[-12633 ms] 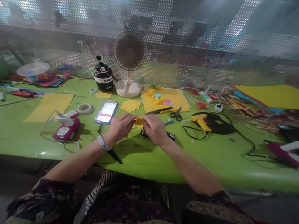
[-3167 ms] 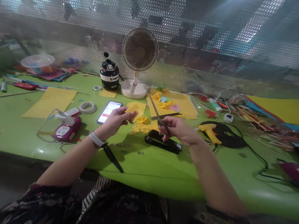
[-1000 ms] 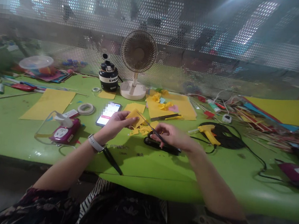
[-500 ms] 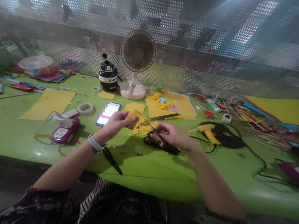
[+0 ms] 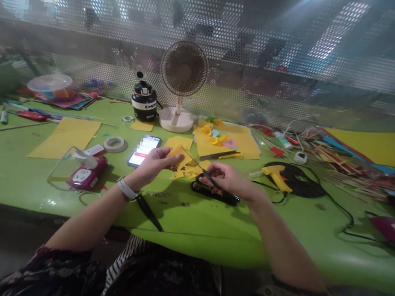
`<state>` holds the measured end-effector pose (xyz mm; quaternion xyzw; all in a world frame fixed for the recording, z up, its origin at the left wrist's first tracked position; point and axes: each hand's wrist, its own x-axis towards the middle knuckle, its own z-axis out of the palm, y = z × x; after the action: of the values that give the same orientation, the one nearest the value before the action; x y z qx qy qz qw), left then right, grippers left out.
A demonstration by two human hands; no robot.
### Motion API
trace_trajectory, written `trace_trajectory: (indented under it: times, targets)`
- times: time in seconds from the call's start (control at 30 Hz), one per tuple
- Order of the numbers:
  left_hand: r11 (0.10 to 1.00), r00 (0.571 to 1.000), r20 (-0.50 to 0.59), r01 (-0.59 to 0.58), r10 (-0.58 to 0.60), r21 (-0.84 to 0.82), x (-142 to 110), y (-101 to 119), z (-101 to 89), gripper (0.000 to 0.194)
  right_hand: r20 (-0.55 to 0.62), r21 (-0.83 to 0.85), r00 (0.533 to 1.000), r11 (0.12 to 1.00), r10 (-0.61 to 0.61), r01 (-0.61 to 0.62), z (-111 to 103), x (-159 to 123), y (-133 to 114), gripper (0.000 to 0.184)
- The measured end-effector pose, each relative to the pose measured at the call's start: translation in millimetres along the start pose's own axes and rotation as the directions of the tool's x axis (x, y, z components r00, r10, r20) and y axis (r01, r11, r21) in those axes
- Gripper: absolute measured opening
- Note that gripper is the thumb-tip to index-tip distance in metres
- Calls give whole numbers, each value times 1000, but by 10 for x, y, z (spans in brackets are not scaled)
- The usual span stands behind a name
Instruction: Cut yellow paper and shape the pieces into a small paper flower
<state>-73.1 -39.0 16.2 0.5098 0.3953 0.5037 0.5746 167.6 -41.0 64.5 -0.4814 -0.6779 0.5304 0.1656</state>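
My left hand (image 5: 154, 164) pinches a small piece of yellow paper (image 5: 180, 155) between thumb and fingers, above the middle of the green table. Closed around a pair of dark scissors (image 5: 205, 171), my right hand (image 5: 225, 177) points their thin blades left at the paper's edge. The fingers partly hide the scissors' handles. Under the held paper lie yellow paper scraps (image 5: 190, 171). A black object like a stapler (image 5: 213, 195) rests just below my right hand. Beside my left wrist lies a slim black tool (image 5: 150, 214), its kind unclear.
A phone (image 5: 143, 151), tape roll (image 5: 114, 144) and purple power socket (image 5: 87, 173) lie left. Behind stand a fan (image 5: 184, 68) and a bottle (image 5: 144, 104). A yellow glue gun (image 5: 278, 177) with its cord lies right, near thin sticks (image 5: 344, 174). Yellow sheets (image 5: 248, 142) lie behind my hands.
The whole view has shifted slightly. Both hands keep nearly the same place, with the paper and scissors still held.
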Motion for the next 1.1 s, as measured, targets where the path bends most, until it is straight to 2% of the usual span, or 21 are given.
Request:
trace_trajectory:
  times: [0.8, 1.1]
  targets:
    - [999, 999, -19, 35, -35, -31, -25, 83, 50, 33, -49, 84, 998, 996, 43, -39, 11, 16, 19, 56]
    - [1000, 999, 48, 22, -23, 14, -20, 1, 19, 31, -42, 78, 998, 996, 39, -36, 14, 32, 56, 55]
